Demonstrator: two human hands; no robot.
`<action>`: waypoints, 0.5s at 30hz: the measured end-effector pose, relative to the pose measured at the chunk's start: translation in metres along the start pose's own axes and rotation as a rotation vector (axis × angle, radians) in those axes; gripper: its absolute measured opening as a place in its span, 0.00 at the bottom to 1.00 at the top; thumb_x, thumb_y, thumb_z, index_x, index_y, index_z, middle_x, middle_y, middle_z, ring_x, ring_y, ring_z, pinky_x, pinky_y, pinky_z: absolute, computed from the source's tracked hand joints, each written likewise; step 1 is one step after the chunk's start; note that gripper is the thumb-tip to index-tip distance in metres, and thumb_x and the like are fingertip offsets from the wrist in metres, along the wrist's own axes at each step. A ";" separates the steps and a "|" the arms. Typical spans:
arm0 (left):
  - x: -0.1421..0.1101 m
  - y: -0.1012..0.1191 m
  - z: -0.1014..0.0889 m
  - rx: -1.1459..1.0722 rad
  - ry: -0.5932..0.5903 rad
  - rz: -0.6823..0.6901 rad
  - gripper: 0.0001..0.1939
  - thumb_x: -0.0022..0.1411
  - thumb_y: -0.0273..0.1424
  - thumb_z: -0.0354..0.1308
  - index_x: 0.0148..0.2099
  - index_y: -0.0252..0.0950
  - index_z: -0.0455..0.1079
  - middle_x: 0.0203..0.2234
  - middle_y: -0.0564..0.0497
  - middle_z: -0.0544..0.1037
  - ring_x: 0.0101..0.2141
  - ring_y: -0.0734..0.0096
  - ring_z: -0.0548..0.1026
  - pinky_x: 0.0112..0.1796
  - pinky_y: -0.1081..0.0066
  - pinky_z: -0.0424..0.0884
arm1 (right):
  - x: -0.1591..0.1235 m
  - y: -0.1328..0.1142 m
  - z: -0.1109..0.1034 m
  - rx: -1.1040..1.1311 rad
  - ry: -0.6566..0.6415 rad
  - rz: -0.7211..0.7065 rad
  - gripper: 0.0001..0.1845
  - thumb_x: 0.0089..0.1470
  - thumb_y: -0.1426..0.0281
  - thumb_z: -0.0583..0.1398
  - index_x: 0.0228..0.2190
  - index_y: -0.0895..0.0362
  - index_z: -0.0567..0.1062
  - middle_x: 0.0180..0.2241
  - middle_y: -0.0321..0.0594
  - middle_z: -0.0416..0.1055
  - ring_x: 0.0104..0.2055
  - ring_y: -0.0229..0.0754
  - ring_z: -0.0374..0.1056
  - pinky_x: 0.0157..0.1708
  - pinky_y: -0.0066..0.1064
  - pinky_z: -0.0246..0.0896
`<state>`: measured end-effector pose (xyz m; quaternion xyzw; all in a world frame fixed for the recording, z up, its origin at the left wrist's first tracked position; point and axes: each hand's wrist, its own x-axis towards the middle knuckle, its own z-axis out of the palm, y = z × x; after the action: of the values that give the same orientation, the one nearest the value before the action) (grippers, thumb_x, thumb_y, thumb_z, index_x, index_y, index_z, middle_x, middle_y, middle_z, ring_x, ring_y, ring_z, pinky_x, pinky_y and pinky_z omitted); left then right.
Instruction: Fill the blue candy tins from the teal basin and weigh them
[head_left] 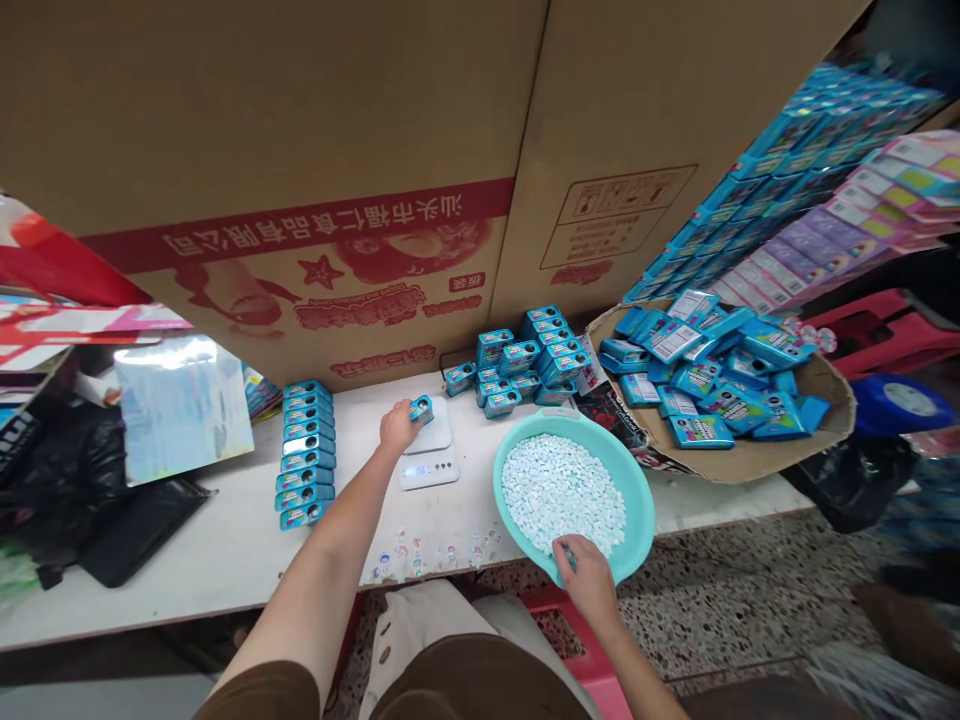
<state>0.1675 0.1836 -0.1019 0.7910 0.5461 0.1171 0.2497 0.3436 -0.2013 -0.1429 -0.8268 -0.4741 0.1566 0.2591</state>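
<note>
A small blue candy box [421, 409] with a dark round spot on its end is held by my left hand [399, 428], over the plate of a white digital scale [431, 440]. The scale's display is lit. At the near rim of a turquoise basin [637, 490], my right hand [589, 580] has its fingers curled together. Something small and dark shows between them, too hidden to make out. Small white candy pellets [562, 490] lie in the basin beside that hand. A row of blue boxes [307, 455] stands left of my left arm.
Stacked blue boxes [517, 362] stand behind the basin. An open carton [840, 400] at the right holds many more. Large cardboard boxes [360, 100] wall off the back of the white table [225, 560]. A black plastic bag [60, 480] and a shiny sheet [187, 410] lie at left.
</note>
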 end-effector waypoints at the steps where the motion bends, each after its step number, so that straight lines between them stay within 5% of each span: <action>1: -0.002 0.000 -0.002 -0.004 -0.001 -0.004 0.17 0.45 0.33 0.65 0.39 0.37 0.67 0.35 0.44 0.75 0.39 0.53 0.72 0.41 0.59 0.66 | 0.000 -0.001 0.000 -0.006 0.003 -0.004 0.17 0.60 0.62 0.49 0.28 0.56 0.71 0.28 0.44 0.70 0.34 0.46 0.65 0.37 0.36 0.57; 5: -0.021 0.030 -0.019 -0.051 0.014 0.076 0.15 0.49 0.31 0.62 0.42 0.39 0.67 0.37 0.47 0.74 0.40 0.57 0.72 0.40 0.64 0.66 | 0.002 -0.005 0.000 -0.047 0.031 -0.012 0.15 0.60 0.64 0.49 0.27 0.56 0.70 0.27 0.43 0.69 0.33 0.44 0.64 0.37 0.34 0.56; 9: -0.059 0.092 -0.037 -0.226 0.049 0.397 0.19 0.53 0.32 0.59 0.49 0.42 0.68 0.41 0.48 0.73 0.45 0.58 0.69 0.47 0.63 0.64 | 0.006 -0.010 -0.001 -0.121 0.061 -0.003 0.14 0.59 0.68 0.49 0.27 0.57 0.70 0.27 0.41 0.69 0.32 0.43 0.64 0.36 0.33 0.55; 15: -0.091 0.134 -0.012 -0.317 -0.178 0.501 0.18 0.53 0.30 0.57 0.49 0.42 0.71 0.33 0.48 0.71 0.39 0.61 0.71 0.42 0.64 0.68 | 0.014 -0.013 -0.004 -0.155 0.098 0.031 0.13 0.58 0.71 0.50 0.27 0.57 0.71 0.27 0.41 0.69 0.34 0.42 0.64 0.36 0.32 0.54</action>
<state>0.2352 0.0655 -0.0137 0.8594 0.2848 0.1891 0.3803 0.3434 -0.1848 -0.1327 -0.8581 -0.4589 0.0828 0.2149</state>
